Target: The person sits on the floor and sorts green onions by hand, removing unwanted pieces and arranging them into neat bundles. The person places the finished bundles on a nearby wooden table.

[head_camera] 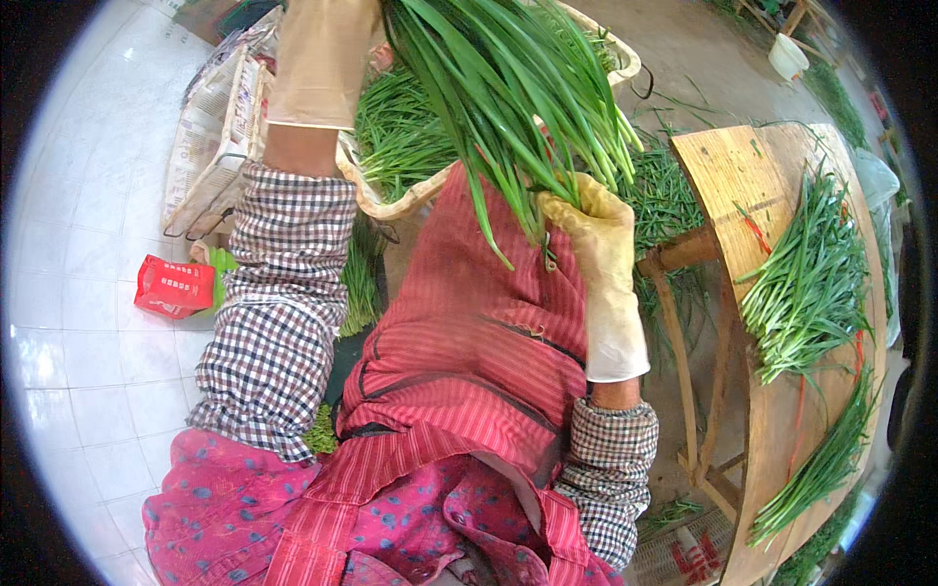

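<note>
A large bunch of long green leafy stalks, apparently Chinese chives (506, 95), spreads across the top middle above my lap. My right hand (586, 209), in a yellowish rubber glove, has its fingers closed on some stalks at the near right side of the bunch. My left hand (330, 22), gloved in the same way, reaches up to the picture's top edge beside the bunch; its fingers are hidden. Beneath the bunch, more chives (399, 124) lie in a pale plastic basket (403, 207).
At right stands a wooden table (703, 168) with chive bundles (810, 278) and red ties. Loose greens (663, 198) lie beside it. A newspaper-lined crate (209, 139) and a red packet (174, 286) are at left on the tiled floor (91, 351).
</note>
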The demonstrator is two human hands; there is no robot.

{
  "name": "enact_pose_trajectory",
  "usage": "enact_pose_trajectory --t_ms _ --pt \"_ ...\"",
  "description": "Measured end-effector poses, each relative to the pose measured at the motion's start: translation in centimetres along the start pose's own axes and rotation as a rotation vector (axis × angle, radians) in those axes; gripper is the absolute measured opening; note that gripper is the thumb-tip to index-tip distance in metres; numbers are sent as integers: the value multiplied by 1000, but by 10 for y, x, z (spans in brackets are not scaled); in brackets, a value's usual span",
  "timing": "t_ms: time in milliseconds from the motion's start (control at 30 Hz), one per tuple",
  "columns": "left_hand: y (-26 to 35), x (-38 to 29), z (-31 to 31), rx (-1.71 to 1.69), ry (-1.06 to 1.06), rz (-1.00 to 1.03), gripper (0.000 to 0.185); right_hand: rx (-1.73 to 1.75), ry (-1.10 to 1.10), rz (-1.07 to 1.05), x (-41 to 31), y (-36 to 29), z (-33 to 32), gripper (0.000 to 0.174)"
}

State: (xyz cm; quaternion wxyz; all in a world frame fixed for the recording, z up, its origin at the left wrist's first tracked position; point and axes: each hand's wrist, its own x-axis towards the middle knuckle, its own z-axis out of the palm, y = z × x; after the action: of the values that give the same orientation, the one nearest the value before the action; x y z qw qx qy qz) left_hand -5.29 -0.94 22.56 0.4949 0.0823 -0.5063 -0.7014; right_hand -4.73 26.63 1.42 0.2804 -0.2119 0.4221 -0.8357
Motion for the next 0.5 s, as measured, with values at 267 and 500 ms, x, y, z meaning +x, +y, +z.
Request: enact_pose_trajectory --t_ms 267,500 --pt "-8 9 3 -34 7 -40 10 -65 151 87 2 -10 -5 32" --pt "-8 11 14 -46 91 -121 9 -190 302 -29 0 -13 5 28"
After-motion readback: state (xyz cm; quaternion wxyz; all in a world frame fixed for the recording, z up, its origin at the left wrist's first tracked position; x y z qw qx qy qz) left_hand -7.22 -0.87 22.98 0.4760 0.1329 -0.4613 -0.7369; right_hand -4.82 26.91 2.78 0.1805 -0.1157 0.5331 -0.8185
